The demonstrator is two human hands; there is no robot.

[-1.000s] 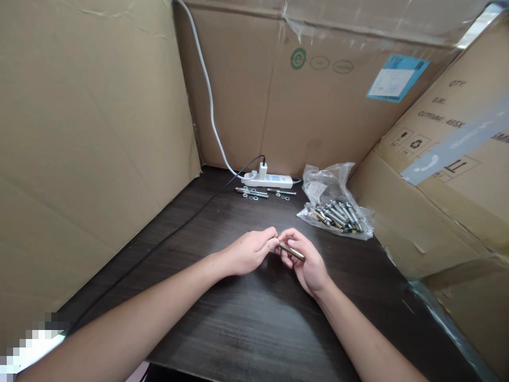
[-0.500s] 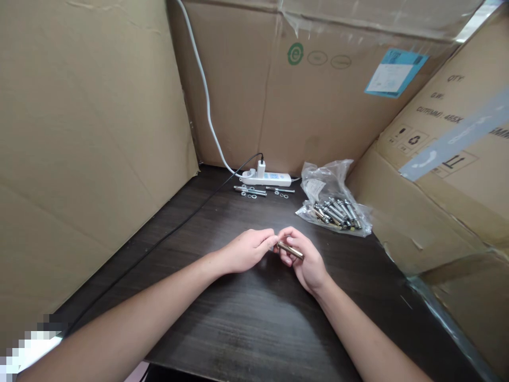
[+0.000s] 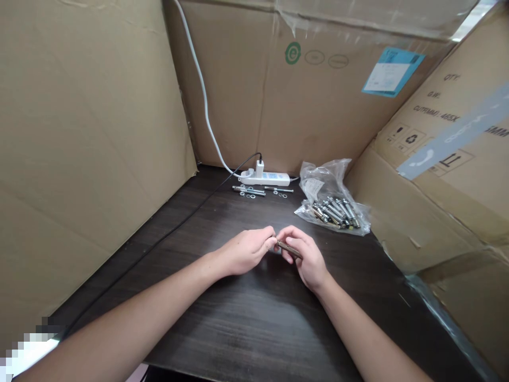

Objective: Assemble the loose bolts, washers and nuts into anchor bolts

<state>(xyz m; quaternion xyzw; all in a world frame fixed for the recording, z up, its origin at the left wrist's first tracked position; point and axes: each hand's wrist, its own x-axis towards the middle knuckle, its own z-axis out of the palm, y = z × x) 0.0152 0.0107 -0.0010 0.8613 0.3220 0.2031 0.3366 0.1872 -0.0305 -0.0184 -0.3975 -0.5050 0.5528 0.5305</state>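
Above the middle of the dark table, my right hand [image 3: 306, 258] is closed around a bronze-coloured expansion bolt [image 3: 289, 248]. The bolt lies slanted across its fingers, its left end meeting my left fingertips. My left hand [image 3: 251, 249] pinches at that end, thumb and fingers pressed together; they hide the tip of the bolt. Farther back lie bolt rods and sleeves [image 3: 248, 190] with loose washers [image 3: 248, 196] beside them. To the right, a clear plastic bag [image 3: 314, 183] holds several more expansion bolts [image 3: 338, 211].
A white power strip [image 3: 272, 179] with a plugged-in charger [image 3: 260, 168] stands at the back. A black cable [image 3: 170, 232] runs diagonally across the left of the table. Large cardboard boxes [image 3: 230, 95] wall in the back and both sides.
The bolt has turned a little in my right hand, and a dark hole or slot now shows on its side. Both hands stay in nearly the same place.
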